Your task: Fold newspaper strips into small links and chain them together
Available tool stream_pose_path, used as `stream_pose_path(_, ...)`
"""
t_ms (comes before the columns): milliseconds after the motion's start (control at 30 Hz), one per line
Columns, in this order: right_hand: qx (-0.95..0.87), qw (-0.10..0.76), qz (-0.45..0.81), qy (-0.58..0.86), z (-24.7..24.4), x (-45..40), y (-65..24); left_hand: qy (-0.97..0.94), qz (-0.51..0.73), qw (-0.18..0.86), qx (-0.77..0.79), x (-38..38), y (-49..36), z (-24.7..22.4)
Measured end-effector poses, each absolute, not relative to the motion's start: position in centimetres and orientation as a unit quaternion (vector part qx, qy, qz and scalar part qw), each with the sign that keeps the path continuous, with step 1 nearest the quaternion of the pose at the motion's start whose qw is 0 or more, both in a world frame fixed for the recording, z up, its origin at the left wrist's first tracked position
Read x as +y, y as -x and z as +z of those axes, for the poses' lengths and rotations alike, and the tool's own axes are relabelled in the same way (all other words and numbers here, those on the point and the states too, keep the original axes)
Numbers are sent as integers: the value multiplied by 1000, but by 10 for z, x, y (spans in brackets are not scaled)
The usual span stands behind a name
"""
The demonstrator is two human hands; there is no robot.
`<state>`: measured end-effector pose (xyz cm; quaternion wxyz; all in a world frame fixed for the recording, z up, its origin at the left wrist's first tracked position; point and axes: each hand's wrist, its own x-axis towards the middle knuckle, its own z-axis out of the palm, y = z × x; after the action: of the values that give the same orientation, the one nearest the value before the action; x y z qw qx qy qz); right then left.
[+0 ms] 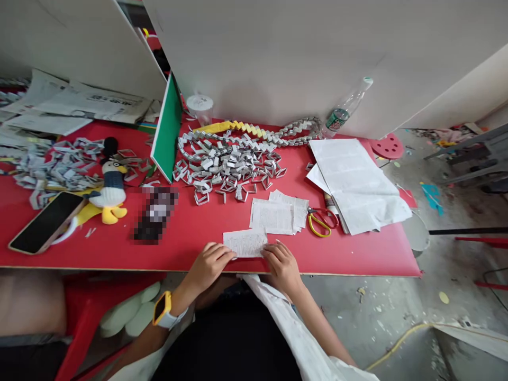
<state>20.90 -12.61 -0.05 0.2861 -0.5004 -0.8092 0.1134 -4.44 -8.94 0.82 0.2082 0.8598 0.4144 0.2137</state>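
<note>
A small rectangle of printed paper [246,243] lies near the front edge of the red table, in front of me. My left hand [212,262] pinches its lower left corner, fingers curled together. At the lower right corner my right hand [282,264] grips the same paper between fingers and thumb. Just behind it rests a stack of similar cut paper pieces [273,216]. Red-and-yellow-handled scissors [320,219] lie right of that stack. Farther back is a heap of folded paper links [234,164], with a woven paper chain [291,135] curving behind it.
Large paper sheets [357,182] lie at the right, a plastic bottle [343,111] behind them. A lidded cup [200,108] stands by the green divider [167,129]. Left are a plush bird [109,190], a phone [45,222] and a blurred dark item [156,214].
</note>
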Motion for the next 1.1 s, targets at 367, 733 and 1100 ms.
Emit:
stream_pose_path(367,-656,285,174,677,-13,-97,-178,-670,282,230,647,-91,34,-17)
stream_pose_path(733,-652,191,82,729,-20,-77,-159,-670,236,93,697,-82,16,-17)
stream_pose_path(1100,-645,129,14,753,-26,-71,-151,-720,157,-39,675,-78,10,-24)
